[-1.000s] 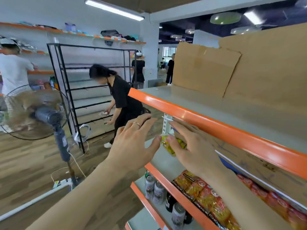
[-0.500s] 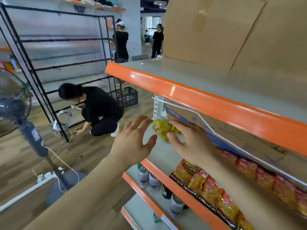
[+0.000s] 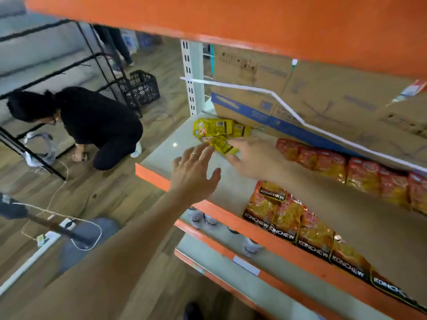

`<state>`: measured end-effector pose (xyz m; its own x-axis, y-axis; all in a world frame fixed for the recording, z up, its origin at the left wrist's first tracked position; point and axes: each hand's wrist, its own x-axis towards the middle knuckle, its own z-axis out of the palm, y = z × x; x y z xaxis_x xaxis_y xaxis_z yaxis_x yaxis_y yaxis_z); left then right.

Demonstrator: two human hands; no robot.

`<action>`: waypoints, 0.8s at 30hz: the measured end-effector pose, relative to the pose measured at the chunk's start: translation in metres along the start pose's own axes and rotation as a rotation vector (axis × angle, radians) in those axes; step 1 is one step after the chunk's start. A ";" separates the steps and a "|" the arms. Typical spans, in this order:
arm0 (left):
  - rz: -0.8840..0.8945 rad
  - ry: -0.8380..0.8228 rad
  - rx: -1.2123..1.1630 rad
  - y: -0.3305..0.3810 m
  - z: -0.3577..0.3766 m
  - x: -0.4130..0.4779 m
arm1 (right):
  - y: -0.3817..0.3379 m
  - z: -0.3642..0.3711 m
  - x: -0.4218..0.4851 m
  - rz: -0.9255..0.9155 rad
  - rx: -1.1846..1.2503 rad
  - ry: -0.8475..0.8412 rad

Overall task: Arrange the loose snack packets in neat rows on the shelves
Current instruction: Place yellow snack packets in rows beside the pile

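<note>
Three yellow snack packets lie in a loose heap on the middle shelf, just right of the white upright post and against one cardboard box. The left hand hovers near them, fingers spread, holding nothing. The right hand reaches the nearest packet; blur hides whether its grip has closed. Further right of the post run two rows, with the right forearm lying across the shelf between them. At least five red packets are at the back and at least five KONCHEW packets along the front. Left of the post, one person kneels beside one black crate.
</note>
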<state>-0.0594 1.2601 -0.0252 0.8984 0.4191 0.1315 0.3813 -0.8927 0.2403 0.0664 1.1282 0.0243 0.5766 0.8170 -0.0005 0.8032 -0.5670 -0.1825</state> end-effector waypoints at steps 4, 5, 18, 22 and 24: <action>-0.042 0.030 -0.025 -0.003 0.034 -0.008 | 0.018 0.027 0.020 -0.002 -0.071 -0.145; -0.054 0.060 -0.039 -0.004 0.038 -0.008 | 0.021 0.032 0.024 -0.002 -0.096 -0.184; 0.016 -0.118 0.105 -0.009 0.042 -0.004 | 0.027 0.018 0.043 -0.056 0.050 -0.080; 0.045 -0.157 0.147 -0.009 0.043 -0.002 | 0.044 0.022 0.064 0.097 -0.028 -0.256; 0.026 -0.106 0.104 -0.010 0.045 -0.002 | 0.043 0.028 0.067 0.145 -0.037 -0.291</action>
<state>-0.0555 1.2607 -0.0712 0.9240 0.3810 0.0323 0.3735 -0.9175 0.1370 0.1353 1.1613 -0.0109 0.6225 0.7204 -0.3058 0.7241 -0.6784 -0.1240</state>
